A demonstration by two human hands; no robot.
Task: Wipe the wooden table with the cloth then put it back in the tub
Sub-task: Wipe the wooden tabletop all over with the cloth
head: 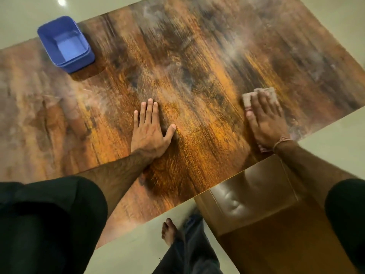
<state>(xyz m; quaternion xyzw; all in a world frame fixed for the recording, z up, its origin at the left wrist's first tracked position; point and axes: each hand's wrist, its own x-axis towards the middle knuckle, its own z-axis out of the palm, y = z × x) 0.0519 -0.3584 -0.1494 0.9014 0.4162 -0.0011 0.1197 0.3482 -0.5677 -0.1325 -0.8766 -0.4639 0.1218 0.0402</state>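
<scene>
Wood grain, dusty in patches, covers the table (197,56). The left hand (151,128) lies flat on it, fingers straight, thumb spread. The right hand (266,117) presses the pale cloth (247,99) flat near the table's right edge, fingers straight. The blue tub (66,44) stands far left, well apart from the cloth.
</scene>
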